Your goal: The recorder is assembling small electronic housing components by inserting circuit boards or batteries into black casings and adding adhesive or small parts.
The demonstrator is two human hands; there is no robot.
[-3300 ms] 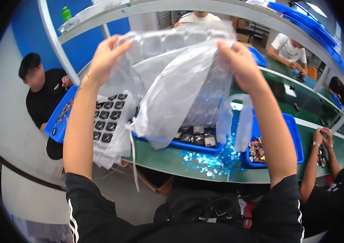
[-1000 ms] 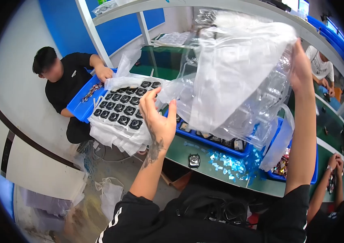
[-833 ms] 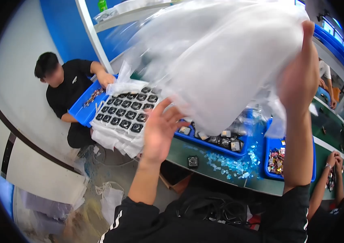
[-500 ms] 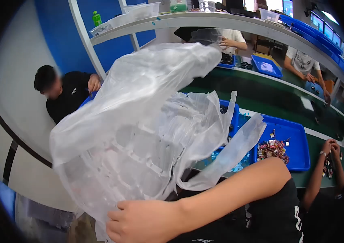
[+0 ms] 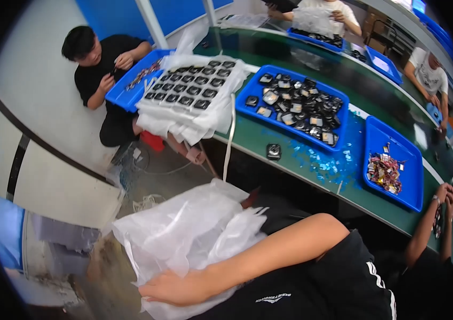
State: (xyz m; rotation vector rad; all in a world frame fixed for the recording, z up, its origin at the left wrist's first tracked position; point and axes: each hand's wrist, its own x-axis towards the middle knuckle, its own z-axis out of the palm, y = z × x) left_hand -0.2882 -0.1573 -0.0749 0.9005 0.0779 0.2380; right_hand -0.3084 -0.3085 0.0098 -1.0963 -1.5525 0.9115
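My right hand (image 5: 170, 288) is low at the left, at the end of my right forearm, which crosses my body. It is closed on a crumpled translucent white plastic bag (image 5: 183, 229), its fingertips partly hidden by the film. The bag hangs above the floor, below the bench edge. My left hand is out of view. Past the bag, a white tray (image 5: 181, 104) holds rows of black square parts, with plastic film draped around it. On the green bench, a blue tray (image 5: 241, 106) holds a heap of loose black parts. One black part (image 5: 273, 151) lies alone nearer me.
Small blue film pieces (image 5: 322, 162) are scattered on the bench (image 5: 296, 164). A blue tray (image 5: 413, 154) at the right holds small colourful pieces. A co-worker (image 5: 101, 69) sits at the left by another blue tray (image 5: 125, 98). More people's hands work across the bench and at right.
The plastic bag has come down from in front of my view to the lower left, still in my right hand. The bench, its trays and the white tray of black parts are now uncovered.
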